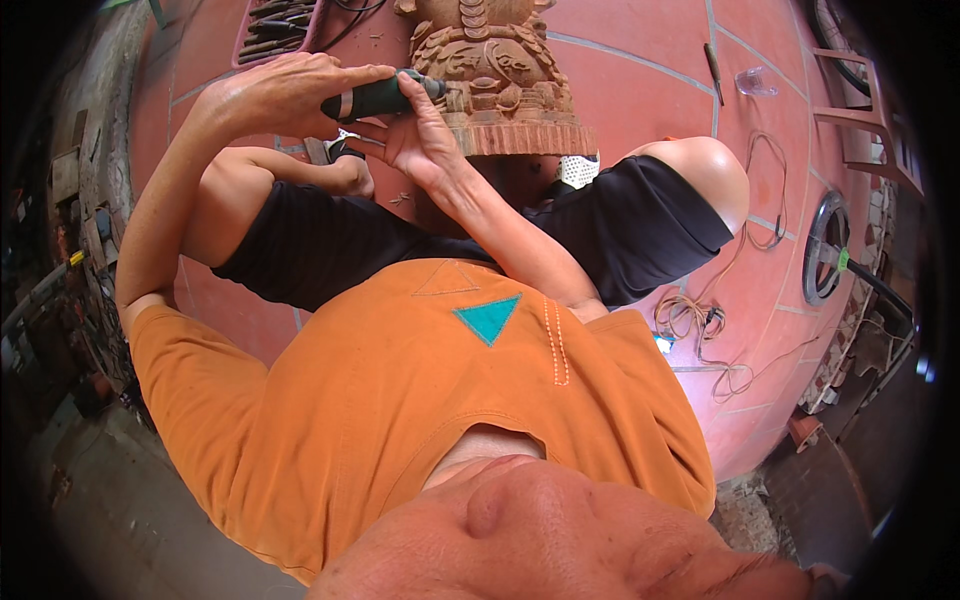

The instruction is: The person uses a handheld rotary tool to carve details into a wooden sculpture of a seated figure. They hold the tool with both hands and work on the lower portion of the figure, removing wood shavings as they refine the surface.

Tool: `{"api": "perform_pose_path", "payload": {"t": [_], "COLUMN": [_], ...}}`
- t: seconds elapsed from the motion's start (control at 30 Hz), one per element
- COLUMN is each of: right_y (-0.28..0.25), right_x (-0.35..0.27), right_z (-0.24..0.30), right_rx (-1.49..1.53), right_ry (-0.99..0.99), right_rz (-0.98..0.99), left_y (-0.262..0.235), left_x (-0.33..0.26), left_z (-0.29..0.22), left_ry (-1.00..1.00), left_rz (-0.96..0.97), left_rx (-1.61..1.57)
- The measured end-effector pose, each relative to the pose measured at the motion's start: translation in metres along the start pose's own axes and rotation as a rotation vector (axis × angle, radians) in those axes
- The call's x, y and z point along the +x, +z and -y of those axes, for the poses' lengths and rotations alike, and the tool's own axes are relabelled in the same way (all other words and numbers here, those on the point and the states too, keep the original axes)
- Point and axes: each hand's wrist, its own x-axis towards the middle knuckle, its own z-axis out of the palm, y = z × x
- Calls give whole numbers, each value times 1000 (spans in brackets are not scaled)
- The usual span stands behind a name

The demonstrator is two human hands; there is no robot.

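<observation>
The left hand is curled around the rear of a dark green handheld power tool, index finger stretched along its top. The right hand is partly open, palm up, its thumb against the tool's side and the other fingers spread below. The tool's front end points at the left edge of a carved wooden sculpture; I cannot tell whether they touch. The step in hand looks like adjusting or steadying the tool beside the relief, and the next move calls for a firm two-handed hold and care near the raised carving. Beyond, on the red tiled floor, are a pink tray of hand tools at the upper left, and a clear cup and a loosely coiled cord on the right.
</observation>
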Motion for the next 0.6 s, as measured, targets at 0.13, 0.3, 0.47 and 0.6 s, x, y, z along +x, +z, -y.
{"api": "perform_pose_path", "payload": {"t": [0.13, 0.3, 0.47, 0.6], "right_y": [4, 2, 1, 0], "right_x": [-5, -7, -7, -8], "right_z": [-1, -4, -6, -8], "right_rx": [3, 16, 18, 21], "right_ry": [-7, 7, 12, 12], "right_rz": [-2, -9, -33, -58], "left_y": [1, 6, 11, 9], "left_x": [-2, -3, -4, -5], "left_z": [-1, 2, 6, 3], "left_ry": [21, 55, 97, 85], "left_rz": [-14, -29, -68, -46], "left_rx": [10, -7, -15, 9]}}
